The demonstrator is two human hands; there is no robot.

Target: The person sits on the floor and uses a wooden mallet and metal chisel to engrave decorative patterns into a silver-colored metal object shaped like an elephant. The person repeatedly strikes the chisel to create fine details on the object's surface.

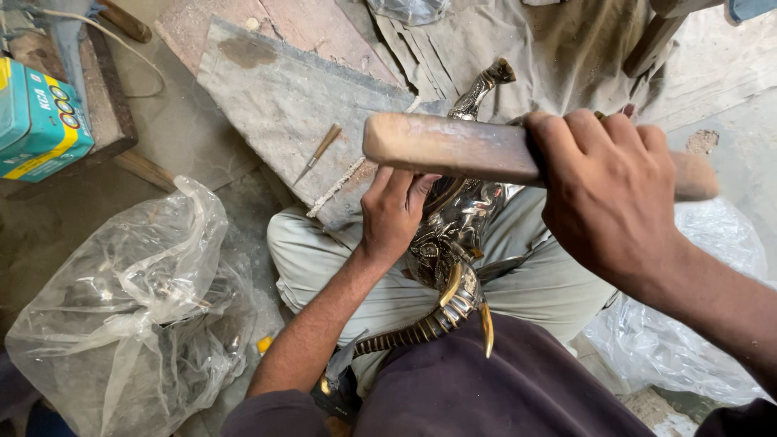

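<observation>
Two bare hands are at work over the lap of a person seated on the floor. Right hand has its grip clamped around a thick wooden mallet, fingers curled over the top of the shaft, the rounded wooden end pointing left and raised just above the other hand. Left hand has its grip closed on the upper part of a dark brass elephant figure, whose engraved head lies between the knees on pale trousers; what the fingers pinch under the mallet cannot be made out. Its golden tusks curve down toward the dark shirt, and a ribbed trunk bends off to the left under the forearm. One slender metal part of the figure sticks up beyond the mallet against a grey cloth. Ahead of the knees lies a grey slab with a small pointed chisel resting on it, apart from both hands. At the left sits a crumpled clear plastic bag, and a teal and yellow box stands in the upper left corner
</observation>
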